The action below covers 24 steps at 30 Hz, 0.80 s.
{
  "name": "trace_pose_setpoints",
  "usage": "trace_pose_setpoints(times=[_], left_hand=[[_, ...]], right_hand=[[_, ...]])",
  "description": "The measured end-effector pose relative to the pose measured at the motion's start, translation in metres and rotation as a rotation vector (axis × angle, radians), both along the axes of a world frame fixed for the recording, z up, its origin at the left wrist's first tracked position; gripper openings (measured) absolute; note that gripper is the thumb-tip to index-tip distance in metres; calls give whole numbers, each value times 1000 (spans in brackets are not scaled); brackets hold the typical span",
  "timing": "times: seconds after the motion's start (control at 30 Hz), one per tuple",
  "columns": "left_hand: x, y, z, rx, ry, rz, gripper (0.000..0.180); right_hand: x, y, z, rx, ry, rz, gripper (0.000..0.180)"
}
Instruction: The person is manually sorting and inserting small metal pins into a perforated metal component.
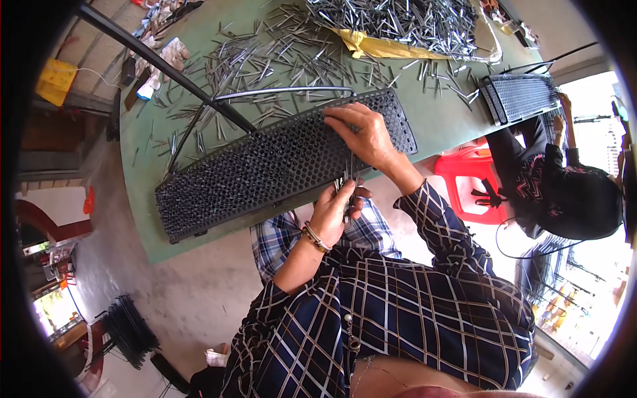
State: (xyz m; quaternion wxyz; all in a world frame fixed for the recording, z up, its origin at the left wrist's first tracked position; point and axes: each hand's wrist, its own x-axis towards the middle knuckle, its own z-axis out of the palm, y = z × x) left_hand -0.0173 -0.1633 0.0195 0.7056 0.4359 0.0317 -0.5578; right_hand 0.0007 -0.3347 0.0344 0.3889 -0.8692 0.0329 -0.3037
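Note:
A long black perforated rack (285, 154) lies at a slant along the near edge of the green table. Most of its holes, from the left end to about the middle, have small shiny tips in them; holes toward the right end look bare. My left hand (334, 213), palm up just below the rack's near edge, is closed around a bundle of slim metal pieces (350, 180). My right hand (361, 134) rests over the right part of the rack, its fingers bent together at the holes. Whatever those fingertips pinch is hidden.
Loose slim metal pieces (255, 63) are strewn over the green table (142, 219). A large heap (405, 26) lies on yellow sheeting (378, 46) beyond. A black bar (166, 63) crosses above the rack's left half. At right, a person in black sits by another rack (521, 97) and a red stool (464, 176).

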Motion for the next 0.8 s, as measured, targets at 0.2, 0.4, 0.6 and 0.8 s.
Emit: trace_pose_setpoints(times=[0.2,0.4,0.6,0.8], left_hand=[[1,4,-1,-7,1,11,27],[-3,6,2,-24,-34,82,25],[-1,0,8,-99,-98,132,23],[-2,0,0,-73,-151,76,24]], right_hand=[[-3,5,-5,-277,35,28,20],[-19,1,22,-57,133,-30,21],[-44,9,32,567,608,94,30],[-29,-3,24,610,390,-15,28]])
